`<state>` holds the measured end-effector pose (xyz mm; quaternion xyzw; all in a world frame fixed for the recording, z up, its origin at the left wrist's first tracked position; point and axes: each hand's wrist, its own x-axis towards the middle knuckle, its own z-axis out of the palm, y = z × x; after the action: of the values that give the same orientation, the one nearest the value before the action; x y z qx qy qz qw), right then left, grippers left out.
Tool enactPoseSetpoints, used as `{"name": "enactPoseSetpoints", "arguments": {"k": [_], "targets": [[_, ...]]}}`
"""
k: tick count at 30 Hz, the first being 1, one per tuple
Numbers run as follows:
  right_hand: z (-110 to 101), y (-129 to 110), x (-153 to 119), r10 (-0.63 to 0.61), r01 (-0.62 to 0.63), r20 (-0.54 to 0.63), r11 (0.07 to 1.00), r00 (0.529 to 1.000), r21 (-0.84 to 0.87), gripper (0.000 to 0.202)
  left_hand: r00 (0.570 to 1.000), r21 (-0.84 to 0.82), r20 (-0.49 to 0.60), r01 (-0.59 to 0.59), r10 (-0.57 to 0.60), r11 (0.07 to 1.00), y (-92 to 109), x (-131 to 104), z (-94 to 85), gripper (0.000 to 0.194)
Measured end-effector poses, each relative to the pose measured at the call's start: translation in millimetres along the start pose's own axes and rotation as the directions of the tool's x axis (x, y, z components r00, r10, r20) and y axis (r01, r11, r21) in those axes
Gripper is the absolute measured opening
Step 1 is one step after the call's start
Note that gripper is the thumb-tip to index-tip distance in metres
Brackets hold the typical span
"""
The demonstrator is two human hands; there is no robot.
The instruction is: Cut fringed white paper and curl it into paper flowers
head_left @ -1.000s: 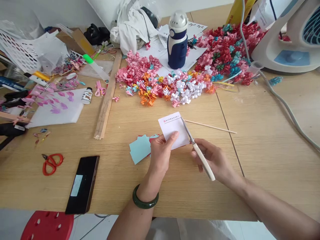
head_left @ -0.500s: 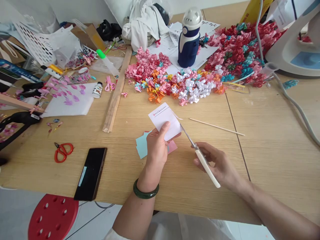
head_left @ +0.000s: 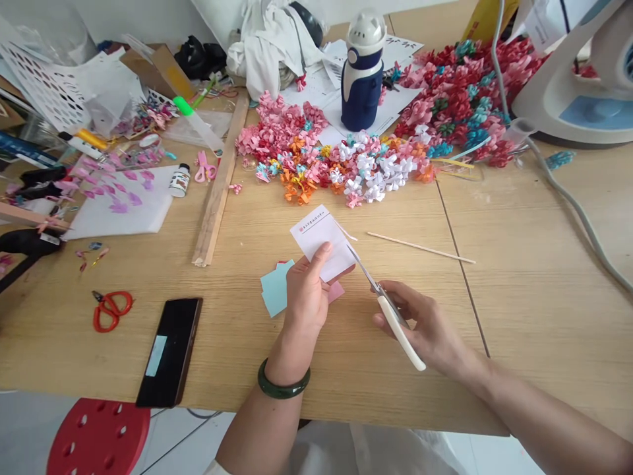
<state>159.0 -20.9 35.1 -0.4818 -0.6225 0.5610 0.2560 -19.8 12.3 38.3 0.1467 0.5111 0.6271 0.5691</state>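
Observation:
My left hand [head_left: 307, 287] pinches a white sheet of paper [head_left: 324, 239] with a printed line near its top edge, thumb on the face and fingers behind. A thin strip curls off the paper's right edge. White-handled scissors [head_left: 395, 323] are held in my right hand [head_left: 420, 320], their blades pointing up and left at that edge. How far the blades are apart is hard to make out. Blue paper pieces [head_left: 275, 289] and a pink paper piece [head_left: 336, 291] lie on the table under and beside my left hand.
A thin wooden stick [head_left: 420, 247] lies right of the paper. Ribbon flowers [head_left: 346, 165] are heaped behind, around a dark blue bottle [head_left: 362, 86]. At left are a wooden bar [head_left: 220, 185], red-handled snips [head_left: 112, 310] and a phone [head_left: 169, 353]. A grey cord [head_left: 573, 198] runs along the right.
The whole view has shifted slightly, so things on the table appear a little further left. My hands keep their hold on the paper and the scissors, with little other visible movement.

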Motion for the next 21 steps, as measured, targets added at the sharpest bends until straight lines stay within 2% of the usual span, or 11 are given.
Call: {"name": "enactPoseSetpoints", "arguments": {"k": [13, 21], "targets": [[1.4, 5.6, 1.6, 0.009, -0.009, -0.005, 1.000, 1.000, 0.018, 0.034, 1.000, -0.020, 0.005, -0.028, 0.028, 0.999, -4.3, 1.3, -0.6, 0.026], [1.8, 8.8, -0.6, 0.038, -0.038, -0.001, 0.999, 0.999, 0.012, 0.033, 1.000, -0.002, -0.023, -0.003, 0.003, 1.000, -3.2, 0.9, 1.1, 0.029]]}}
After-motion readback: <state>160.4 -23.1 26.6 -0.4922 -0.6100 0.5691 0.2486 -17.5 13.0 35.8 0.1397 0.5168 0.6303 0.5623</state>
